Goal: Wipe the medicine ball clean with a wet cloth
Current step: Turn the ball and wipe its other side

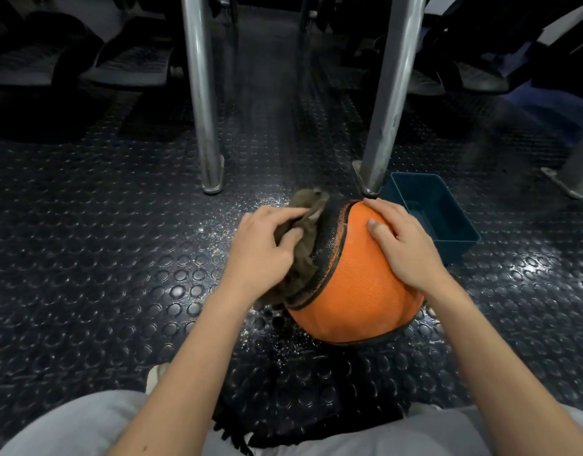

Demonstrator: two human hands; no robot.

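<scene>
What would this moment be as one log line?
phase: wiping | left hand: grips cloth against medicine ball | right hand: flat on ball | blue tub: beside ball

Two bare forearms reach forward from the bottom edge, side by side. The left hand [267,248] curls its fingers and thumb around a cloth [308,198], pressing it against the ball [359,291]. The right hand [398,245] lies flat on the ball's top, fingers straight and slightly spread.
</scene>
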